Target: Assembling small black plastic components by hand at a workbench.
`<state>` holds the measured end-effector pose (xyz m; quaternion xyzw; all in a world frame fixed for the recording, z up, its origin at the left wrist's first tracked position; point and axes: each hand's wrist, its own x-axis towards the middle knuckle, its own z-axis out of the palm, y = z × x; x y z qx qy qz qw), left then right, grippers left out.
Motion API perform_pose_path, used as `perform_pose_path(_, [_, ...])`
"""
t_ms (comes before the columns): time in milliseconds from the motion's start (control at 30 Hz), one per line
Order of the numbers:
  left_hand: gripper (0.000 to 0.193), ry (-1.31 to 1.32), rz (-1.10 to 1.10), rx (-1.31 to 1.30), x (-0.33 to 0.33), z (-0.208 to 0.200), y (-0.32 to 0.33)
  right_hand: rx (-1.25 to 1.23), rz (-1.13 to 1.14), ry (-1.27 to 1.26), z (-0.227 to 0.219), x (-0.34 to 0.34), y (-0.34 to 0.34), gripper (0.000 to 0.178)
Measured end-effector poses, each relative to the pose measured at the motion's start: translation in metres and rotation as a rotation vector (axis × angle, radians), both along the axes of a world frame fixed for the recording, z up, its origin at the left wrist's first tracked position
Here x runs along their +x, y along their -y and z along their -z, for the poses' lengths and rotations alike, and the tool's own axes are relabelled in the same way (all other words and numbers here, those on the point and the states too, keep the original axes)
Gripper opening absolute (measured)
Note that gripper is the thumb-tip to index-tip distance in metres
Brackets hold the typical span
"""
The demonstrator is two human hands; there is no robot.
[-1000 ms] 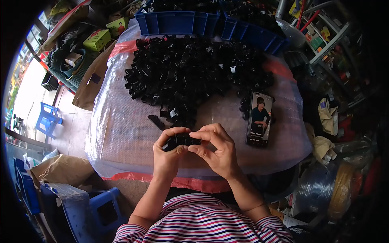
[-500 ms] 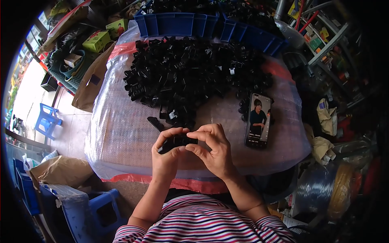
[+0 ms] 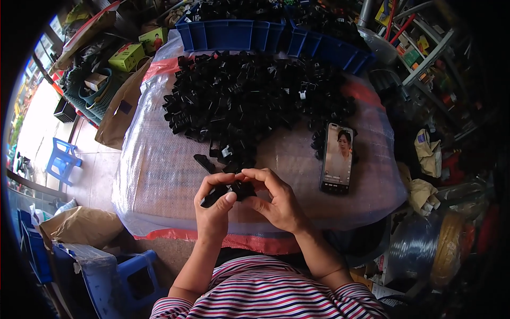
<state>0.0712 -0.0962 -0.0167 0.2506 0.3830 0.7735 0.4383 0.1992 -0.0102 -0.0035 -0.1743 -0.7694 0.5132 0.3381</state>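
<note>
Shifted since the earlier frame: left grip (image 3: 211,215) and right grip (image 3: 281,210), slightly leftward, with the right thumb drawn in against the black part (image 3: 243,190); also the phone (image 3: 336,159), now showing a different picture.

Black part: held over the near portion of the plastic-covered counter (image 3: 297,154), partly hidden by fingers; one piece or two, cannot tell.

Left grip: bare, closed around the left end, thumb on the near side, fingers on the far side.

Right grip: bare, pinching the right end between forefinger and thumb; thumb tip partly hidden.

Loose black piece (image 3: 203,162): narrow, lying slanted just beyond the left grip, near the pile.

Pile of black pieces (image 3: 234,101): heaped across the far half of the counter.

Phone: face up, screen lit, right of both grips, beside the pile's near right edge.

Left blue crate (image 3: 231,36) and right blue crate (image 3: 329,50): beyond the pile, holding more black pieces.

Blue stool (image 3: 64,159): on the tiled floor, far left.

Brown paper bag (image 3: 79,223): crumpled, lower left.
</note>
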Motion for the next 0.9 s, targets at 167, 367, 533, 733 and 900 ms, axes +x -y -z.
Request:
perform_pose_path(167, [0.031, -0.204, -0.096, -0.051, 0.008, 0.003, 0.005, 0.032, 0.084, 0.013, 0.001, -0.001, 0.008, 0.043])
perform_pose_path(367, [0.027, -0.156, -0.114, -0.015, 0.009, 0.007, 0.006, 0.091, 0.184, -0.014, 0.003, -0.005, 0.016, 0.039])
perform_pose_path(533, [0.039, 0.215, 0.031, -0.002, 0.008, 0.007, 0.001, 0.114, 0.236, -0.048, 0.002, -0.007, 0.019, 0.038])
perform_pose_path(733, [0.043, 0.341, 0.132, 0.096, 0.013, 0.006, -0.001, 0.296, 0.255, -0.072, -0.001, -0.014, 0.028, 0.038])
perform_pose_path(900, [0.047, 0.370, 0.149, 0.081, 0.010, 0.005, 0.001, 0.347, 0.248, -0.003, 0.003, -0.018, 0.037, 0.042])
